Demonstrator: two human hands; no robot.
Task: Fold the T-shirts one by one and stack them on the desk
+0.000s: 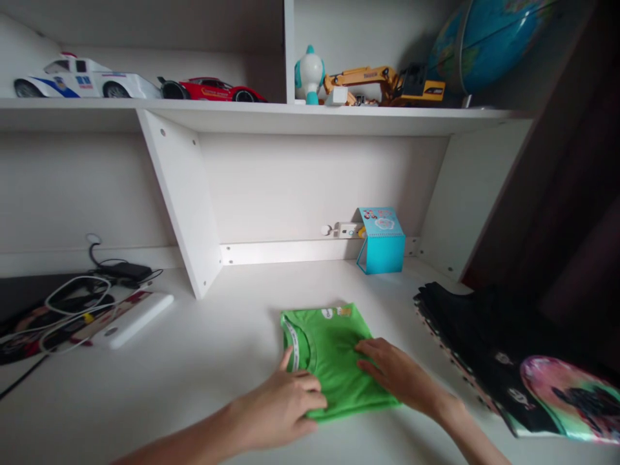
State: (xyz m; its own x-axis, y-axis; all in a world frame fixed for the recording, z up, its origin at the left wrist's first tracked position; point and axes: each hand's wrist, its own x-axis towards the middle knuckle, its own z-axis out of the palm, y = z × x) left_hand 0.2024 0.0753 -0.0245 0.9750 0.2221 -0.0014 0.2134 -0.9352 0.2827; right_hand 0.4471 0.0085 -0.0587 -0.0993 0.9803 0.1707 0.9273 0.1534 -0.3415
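Low in the frame, my left hand (283,403) and right hand (394,371) press flat, fingers unclenched, on the folded green shirt (334,355)

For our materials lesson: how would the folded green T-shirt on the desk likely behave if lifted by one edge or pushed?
The green T-shirt is thin, creased cloth, so it would probably droop and unfold when lifted. It looks light. On the smooth white desk it may slide or bunch when pushed.

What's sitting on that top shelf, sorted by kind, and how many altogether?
Toy cars: 2 (white car, red car)
Toy excavator: 1
Teal-and-white figure: 1
Globe: 1
Total: 5
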